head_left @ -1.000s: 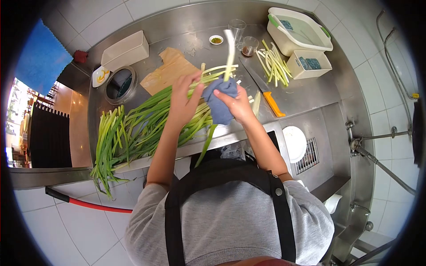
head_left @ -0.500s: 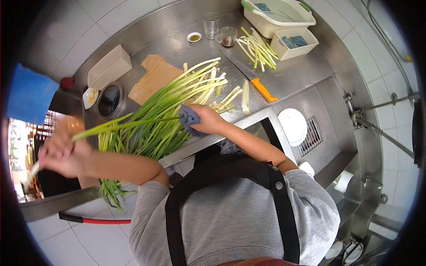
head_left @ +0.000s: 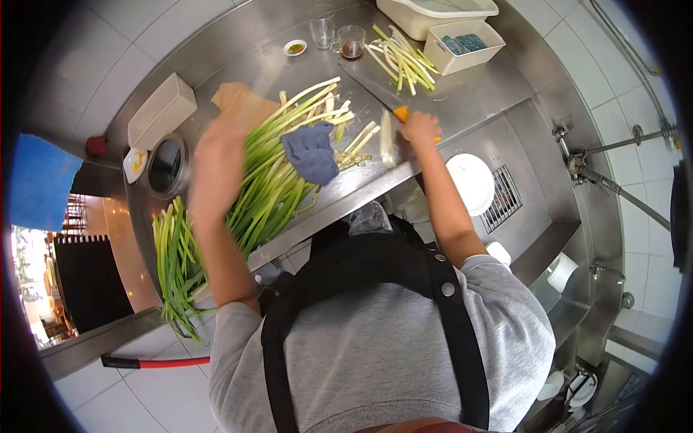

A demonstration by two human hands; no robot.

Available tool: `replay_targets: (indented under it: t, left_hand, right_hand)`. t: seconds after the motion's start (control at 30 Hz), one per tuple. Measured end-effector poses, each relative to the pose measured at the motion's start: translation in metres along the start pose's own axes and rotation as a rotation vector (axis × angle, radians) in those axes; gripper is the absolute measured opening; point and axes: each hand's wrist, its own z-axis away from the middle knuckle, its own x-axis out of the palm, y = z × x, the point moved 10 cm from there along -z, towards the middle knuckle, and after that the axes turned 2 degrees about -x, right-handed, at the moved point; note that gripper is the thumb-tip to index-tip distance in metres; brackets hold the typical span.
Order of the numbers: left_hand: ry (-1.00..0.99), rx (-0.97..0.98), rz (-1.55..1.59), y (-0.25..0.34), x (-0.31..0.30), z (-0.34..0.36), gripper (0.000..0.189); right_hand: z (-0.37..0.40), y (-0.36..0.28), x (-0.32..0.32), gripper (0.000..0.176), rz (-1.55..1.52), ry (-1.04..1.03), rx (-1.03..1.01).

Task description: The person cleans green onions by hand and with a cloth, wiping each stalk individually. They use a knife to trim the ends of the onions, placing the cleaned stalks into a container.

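Note:
My right hand (head_left: 420, 130) is wrapped round the orange handle of a knife (head_left: 401, 113), whose blade lies on the steel counter pointing up and left. My left hand (head_left: 219, 166) is blurred by motion over the left side of a big pile of green onions (head_left: 263, 191); its fingers cannot be made out. On the pile's right part rests a crumpled blue-grey cloth (head_left: 310, 152), touched by neither hand. A pale thick stalk (head_left: 388, 138) lies just left of the knife handle.
Cut pale stalks (head_left: 401, 60), a glass cup (head_left: 351, 43), a tall glass (head_left: 321, 30) and a sauce dish (head_left: 294, 48) stand at the back. A white bin (head_left: 160, 114) and round container (head_left: 169, 166) are left; a white plate (head_left: 470, 185) is by the sink (head_left: 538, 155).
My right hand has let go of the cloth and moved right onto the knife handle. My left hand has come from the far left to the pile, and the long onion it held is released.

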Motion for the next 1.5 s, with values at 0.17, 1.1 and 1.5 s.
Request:
replay_targets:
  t: [0.17,1.1,1.5]
  left_hand:
    - [-0.258,-0.078,0.416,-0.051,0.183,-0.009,0.031]
    - [-0.181,0.059,0.654,0.076,0.235,0.042,0.029]
    - [-0.18,0.098,0.403,0.088,0.269,0.06,0.021]
  right_hand:
    - [-0.031,0.012,0.035,0.056,0.018,-0.026,-0.224]
    - [0.193,0.059,-0.008,0.033,-1.024,-0.253,-0.16]
    - [0.199,0.071,0.002,0.038,-0.573,-0.162,-0.195]
